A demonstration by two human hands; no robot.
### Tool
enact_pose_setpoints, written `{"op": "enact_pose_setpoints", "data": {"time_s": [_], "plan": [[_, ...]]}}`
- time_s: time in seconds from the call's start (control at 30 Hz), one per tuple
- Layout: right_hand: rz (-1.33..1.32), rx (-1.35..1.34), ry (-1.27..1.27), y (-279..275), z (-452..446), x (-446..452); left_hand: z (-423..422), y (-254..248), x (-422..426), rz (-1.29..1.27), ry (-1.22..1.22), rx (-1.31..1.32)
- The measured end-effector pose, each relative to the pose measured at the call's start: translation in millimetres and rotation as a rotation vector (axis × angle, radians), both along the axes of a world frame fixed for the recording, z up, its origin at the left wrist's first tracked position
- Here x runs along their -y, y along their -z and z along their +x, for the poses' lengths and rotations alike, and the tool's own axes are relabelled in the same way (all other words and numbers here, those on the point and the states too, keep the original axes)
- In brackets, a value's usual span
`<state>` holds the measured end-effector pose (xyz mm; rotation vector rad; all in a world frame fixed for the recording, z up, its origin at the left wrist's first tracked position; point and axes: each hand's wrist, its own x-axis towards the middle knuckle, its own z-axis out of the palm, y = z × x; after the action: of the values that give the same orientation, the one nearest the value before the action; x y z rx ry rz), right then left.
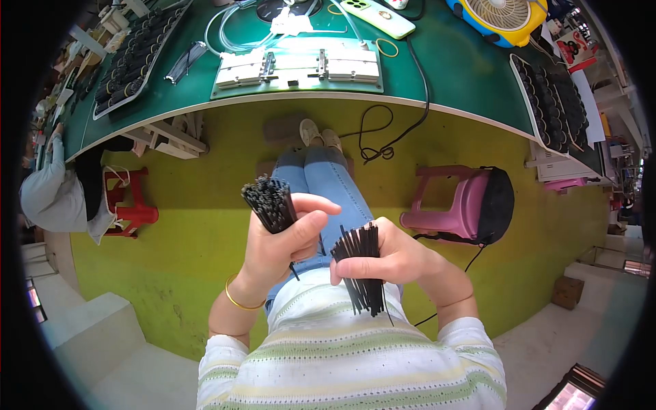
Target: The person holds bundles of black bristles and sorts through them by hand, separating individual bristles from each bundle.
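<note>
My left hand is closed around a thick bundle of thin black wires, their cut ends pointing up and away from me. A second, flatter bunch of black wires is gripped in my right hand, thumb across the front and fingers behind. These wires fan out slightly, and a few stick out unevenly at the bottom. Both hands are above my lap, close together, with the two bunches apart. One or two wire ends poke out below my left hand.
Ahead is a green table with a lit metal fixture, a phone and a yellow-blue fan. Trays of black coiled parts stand on both sides. A pink stool is at right; another person sits at left.
</note>
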<state>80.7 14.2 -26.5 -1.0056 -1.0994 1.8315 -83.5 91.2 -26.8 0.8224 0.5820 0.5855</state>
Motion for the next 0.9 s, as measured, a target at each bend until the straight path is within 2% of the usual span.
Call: {"op": "enact_pose_setpoints", "data": {"time_s": [0.3,0.43,0.57,0.7,0.8,0.9], "plan": [[-0.024,-0.021,-0.067,-2,2,-2,1,7,1,0.151,0.076,-0.108],[0.053,0.049,0.026,-3,-1,-1,-3,10,2,0.051,0.084,-0.087],[0.082,0.091,0.149,-3,-5,-1,-8,18,5,-0.032,0.072,0.106],[0.132,0.120,0.184,0,-7,-1,-9,19,8,0.061,0.046,0.084],[0.125,0.160,0.159,-6,-5,-3,-6,18,10,0.426,-0.031,-0.096],[0.138,0.173,0.164,-2,-5,-3,-5,11,11,0.433,-0.036,-0.168]]}}
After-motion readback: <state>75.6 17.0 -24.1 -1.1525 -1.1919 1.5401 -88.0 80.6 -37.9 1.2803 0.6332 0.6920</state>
